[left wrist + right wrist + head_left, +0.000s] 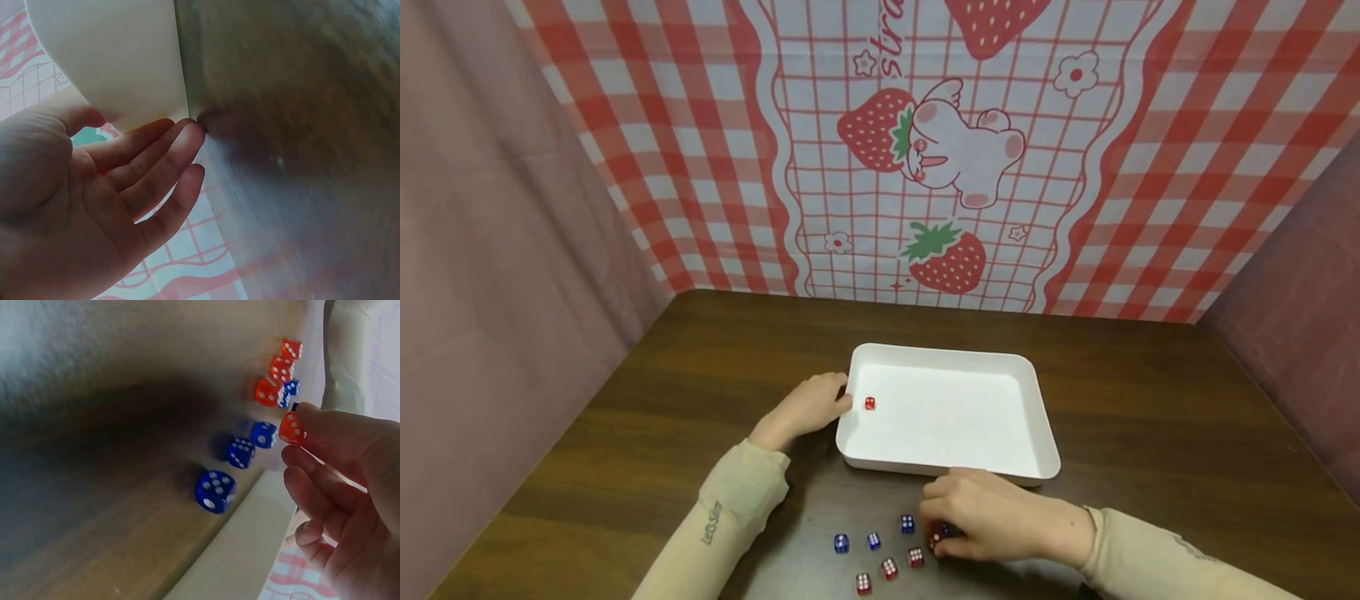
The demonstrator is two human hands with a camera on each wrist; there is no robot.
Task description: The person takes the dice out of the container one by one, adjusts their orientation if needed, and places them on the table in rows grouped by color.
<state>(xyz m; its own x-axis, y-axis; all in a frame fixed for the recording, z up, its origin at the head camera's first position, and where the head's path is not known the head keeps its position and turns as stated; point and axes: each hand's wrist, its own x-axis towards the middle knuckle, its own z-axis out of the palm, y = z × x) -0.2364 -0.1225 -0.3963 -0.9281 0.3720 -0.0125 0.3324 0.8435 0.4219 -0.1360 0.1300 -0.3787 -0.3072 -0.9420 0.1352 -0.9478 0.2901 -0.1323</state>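
Note:
At the white tray's point(955, 468) left side is my left hand point(808, 406). In the left wrist view its fingers point(169, 147) bend against the tray's outer wall point(119, 56), with the thumb at the rim. My right hand point(981, 512) is low over the table, just in front of the tray, and pinches a red die point(292, 428) between thumb and forefinger. Beside it lie blue dice point(907, 523) in one row and red dice point(889, 569) in a nearer row. One red die point(870, 403) sits inside the tray, near its left wall.
The dark wooden table point(700, 367) carries the tray and dice. A red and white strawberry cloth point(947, 167) hangs behind it. Pink curtains point(497, 208) stand at both sides.

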